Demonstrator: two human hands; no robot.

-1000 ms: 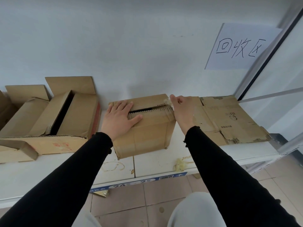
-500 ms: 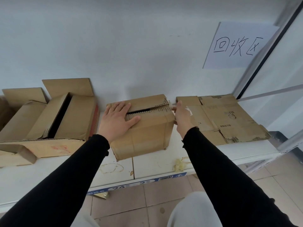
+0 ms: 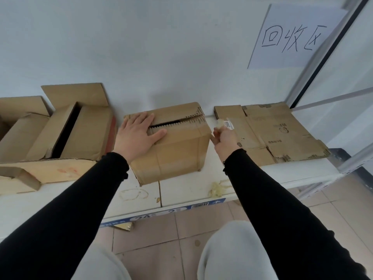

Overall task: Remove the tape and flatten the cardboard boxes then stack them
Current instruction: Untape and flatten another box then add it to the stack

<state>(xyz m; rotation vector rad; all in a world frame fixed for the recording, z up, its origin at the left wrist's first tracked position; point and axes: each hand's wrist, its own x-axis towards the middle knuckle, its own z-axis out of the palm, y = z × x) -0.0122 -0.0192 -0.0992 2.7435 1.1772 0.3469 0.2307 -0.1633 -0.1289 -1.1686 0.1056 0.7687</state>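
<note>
A small brown cardboard box (image 3: 169,146) stands on the white shelf board (image 3: 181,190), close to the pale wall, its two top flaps nearly closed with a dark, jagged slit between them. The left hand (image 3: 137,136) lies flat on the box's top at its left end, fingers spread and straight, thumb stretched out along the near flap. The right hand (image 3: 224,136) hovers just beside the box's right upper corner, fingers curled and pinching a crumpled strip of clear tape (image 3: 221,123) that carries a small white label with printed numbers. Behind that hand, a flattened brown cardboard sheet (image 3: 282,130) lies on the right end of the shelf. To the left of the small box sits a larger open brown carton (image 3: 76,130) with its flaps up, touching another open carton at the frame's edge. A wad of yellowish used tape (image 3: 217,189) rests near the shelf's front edge. A white paper sign with handwritten characters (image 3: 292,37) hangs on the wall
</note>
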